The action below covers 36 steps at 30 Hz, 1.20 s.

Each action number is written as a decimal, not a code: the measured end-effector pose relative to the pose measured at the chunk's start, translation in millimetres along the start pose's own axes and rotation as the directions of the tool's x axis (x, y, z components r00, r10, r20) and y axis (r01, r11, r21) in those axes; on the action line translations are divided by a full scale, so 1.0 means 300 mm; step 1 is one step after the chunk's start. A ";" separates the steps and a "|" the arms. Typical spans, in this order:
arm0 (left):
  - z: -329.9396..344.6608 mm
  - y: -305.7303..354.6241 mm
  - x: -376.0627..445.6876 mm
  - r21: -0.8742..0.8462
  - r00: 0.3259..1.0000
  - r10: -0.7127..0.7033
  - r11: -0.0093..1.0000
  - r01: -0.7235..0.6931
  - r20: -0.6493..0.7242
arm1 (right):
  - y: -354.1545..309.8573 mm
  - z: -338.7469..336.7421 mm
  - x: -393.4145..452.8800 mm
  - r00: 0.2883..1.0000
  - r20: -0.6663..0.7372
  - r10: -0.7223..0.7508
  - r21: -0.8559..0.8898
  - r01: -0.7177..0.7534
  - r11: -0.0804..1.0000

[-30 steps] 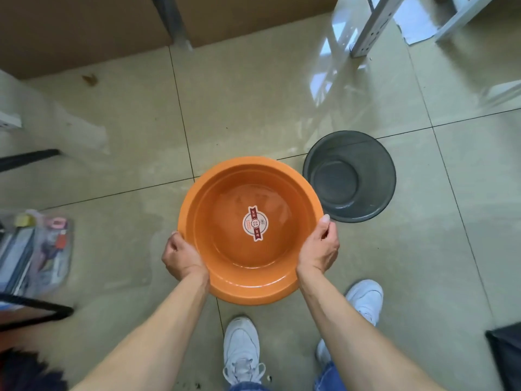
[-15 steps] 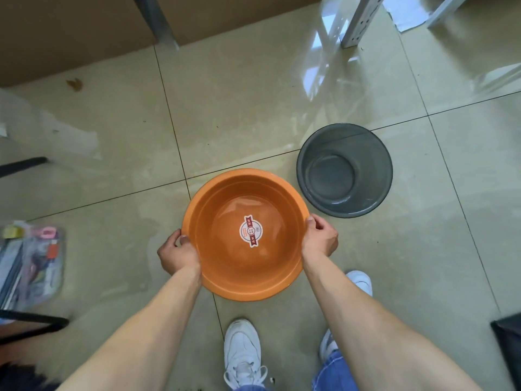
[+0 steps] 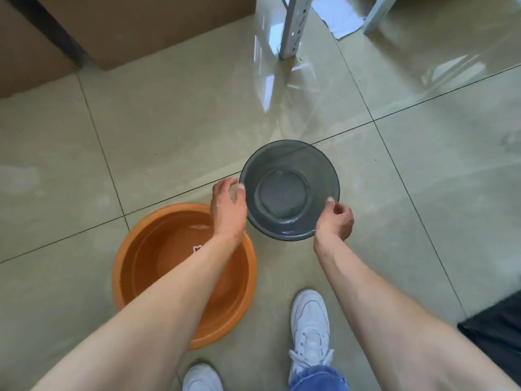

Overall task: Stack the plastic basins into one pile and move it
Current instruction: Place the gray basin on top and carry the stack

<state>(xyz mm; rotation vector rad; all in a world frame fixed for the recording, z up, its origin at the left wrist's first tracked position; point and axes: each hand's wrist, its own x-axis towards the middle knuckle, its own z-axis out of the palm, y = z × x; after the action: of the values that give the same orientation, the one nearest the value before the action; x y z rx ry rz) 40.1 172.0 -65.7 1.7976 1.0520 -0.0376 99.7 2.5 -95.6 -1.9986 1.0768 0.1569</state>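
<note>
A grey plastic basin sits at the centre of the view over the tiled floor. My left hand grips its left rim, thumb over the edge. On its near right rim my right hand holds on with the thumb on top. Whether the grey basin rests on the floor or is lifted, I cannot tell. An orange plastic basin stands on the floor to the lower left, with my left forearm crossing over it and hiding most of its sticker.
My white shoes stand just below the basins. Brown cardboard boxes line the far left. A white metal frame leg stands at the far centre. A dark object lies at the right edge.
Both hands let go of the orange basin, which now stands on the floor at the left. They moved right and took hold of the grey basin's rim. The view shifted right.
</note>
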 end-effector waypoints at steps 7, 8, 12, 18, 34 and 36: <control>0.226 0.039 0.184 0.092 0.938 -0.344 0.933 0.347 -0.051 | -0.052 0.025 0.255 0.960 0.175 0.219 -0.032 -0.217 0.976; 0.236 0.031 0.202 0.076 0.917 -0.396 0.914 0.399 -0.047 | -0.067 0.018 0.254 0.939 0.234 0.252 -0.004 -0.259 0.966; 0.254 0.004 0.218 -0.024 0.899 -0.437 0.899 0.437 -0.012 | -0.069 0.023 0.274 0.892 0.356 0.279 0.056 -0.318 0.946; 0.198 0.049 0.118 -0.183 0.960 -0.246 0.958 0.220 -0.132 | -0.100 0.028 0.220 0.989 0.143 0.042 0.122 -0.060 0.991; -0.430 -0.082 -0.197 -0.302 0.773 -0.294 0.943 0.138 -0.563 | -0.144 -0.011 -0.472 0.945 0.218 -0.244 -0.067 0.264 0.962; -0.496 -0.147 -0.240 -0.292 0.753 -0.320 0.940 0.176 -0.575 | -0.089 -0.013 -0.551 0.935 0.264 -0.236 -0.105 0.271 0.957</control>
<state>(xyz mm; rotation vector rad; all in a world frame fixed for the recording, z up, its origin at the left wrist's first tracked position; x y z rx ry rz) -95.8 245.2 7.8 1.4714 1.6894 0.5252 15.4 111.6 -0.6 -2.1552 0.6562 0.3444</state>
